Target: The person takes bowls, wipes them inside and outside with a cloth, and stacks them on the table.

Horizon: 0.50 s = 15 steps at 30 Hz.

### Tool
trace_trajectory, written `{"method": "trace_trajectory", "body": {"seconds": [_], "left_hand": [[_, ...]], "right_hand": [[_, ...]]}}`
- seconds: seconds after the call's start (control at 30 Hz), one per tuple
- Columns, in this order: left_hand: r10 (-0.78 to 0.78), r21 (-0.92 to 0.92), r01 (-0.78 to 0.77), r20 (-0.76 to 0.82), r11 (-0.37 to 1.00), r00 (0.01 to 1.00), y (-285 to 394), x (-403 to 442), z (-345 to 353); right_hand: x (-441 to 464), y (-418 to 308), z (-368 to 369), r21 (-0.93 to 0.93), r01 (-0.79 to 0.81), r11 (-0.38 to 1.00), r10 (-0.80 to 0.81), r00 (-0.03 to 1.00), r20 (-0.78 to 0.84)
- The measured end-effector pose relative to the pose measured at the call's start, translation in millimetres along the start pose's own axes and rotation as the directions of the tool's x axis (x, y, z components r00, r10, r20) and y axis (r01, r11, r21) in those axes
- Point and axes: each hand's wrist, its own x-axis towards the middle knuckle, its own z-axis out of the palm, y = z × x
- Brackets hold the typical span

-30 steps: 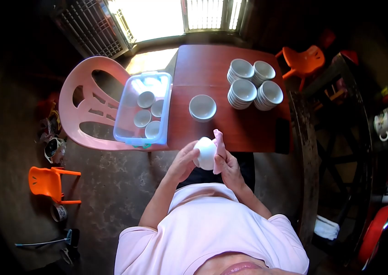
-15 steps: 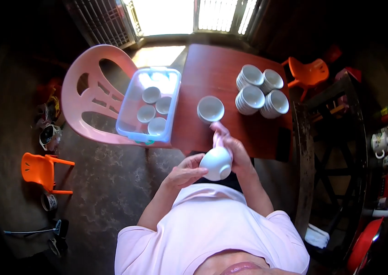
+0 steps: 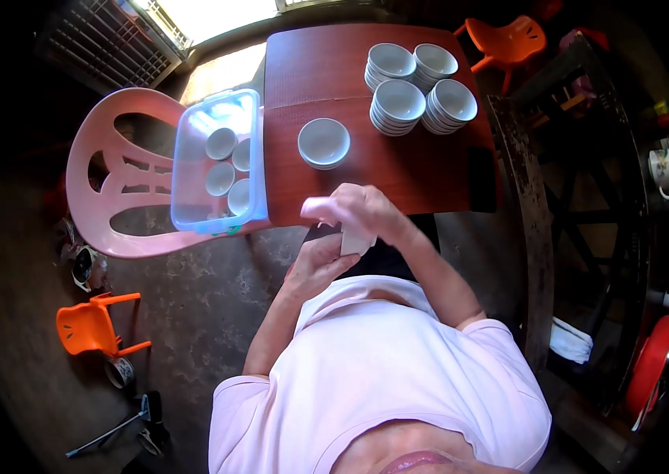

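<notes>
Close to my body, my left hand (image 3: 321,259) is closed on a white bowl (image 3: 356,244), with the thumb pressed against its side. Much of that bowl is hidden behind my other hand. My right hand (image 3: 367,212) grips a pink cloth (image 3: 325,208) over the bowl, and the fingers are slightly blurred. Just beyond both hands, a small stack of white bowls (image 3: 324,144) stands on the red-brown table (image 3: 303,75). Further right on the table are several taller stacks of white bowls (image 3: 397,104).
A clear plastic box (image 3: 179,186) with several white bowls inside rests on a pink chair (image 3: 85,170) to the left. An orange chair (image 3: 85,328) stands on the floor at lower left, another orange chair (image 3: 506,41) beyond the table. A dark wooden rack (image 3: 520,237) is at right.
My right hand and the cloth have moved up across the bowl, covering most of it. The bowl has turned in my left hand. The whole view has shifted and rotated.
</notes>
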Motion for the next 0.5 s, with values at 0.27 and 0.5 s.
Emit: {"method": "trace_trajectory", "body": {"seconds": [0.27,0.5], "left_hand": [[0.162,-0.242,-0.222,-0.245,0.945,0.956,-26.0,0.4,-5.3],[0.117,-0.008,-0.118,-0.064,0.993,0.991,-20.8,1.8,-5.1]], "right_hand": [[0.1,-48.6,25.5,-0.608,0.204,0.767,-0.307,0.949,-0.068],[-6.6,22.9,18.1,0.835,-0.192,0.515,0.365,0.931,-0.011]]}}
